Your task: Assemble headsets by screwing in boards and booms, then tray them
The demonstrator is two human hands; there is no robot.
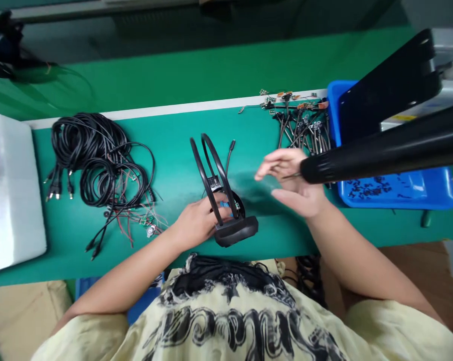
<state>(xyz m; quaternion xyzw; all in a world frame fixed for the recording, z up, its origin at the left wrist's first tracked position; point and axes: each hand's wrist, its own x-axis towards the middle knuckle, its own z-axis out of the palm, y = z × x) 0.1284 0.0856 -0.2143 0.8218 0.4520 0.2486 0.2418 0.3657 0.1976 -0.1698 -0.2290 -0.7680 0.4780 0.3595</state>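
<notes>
Green bench, cables coiled left, probably against tangling. Black headset mid-bench, left hand gripping it, likely for steadiness. Right hand loosely spread, nothing gripped afaict, right by black tool.

Black headset, one cup open, near long black tool

There are one left hand, one right hand, one twin-band headset, one screwdriver, one blue tabletop tray, two cable bundles.
</notes>
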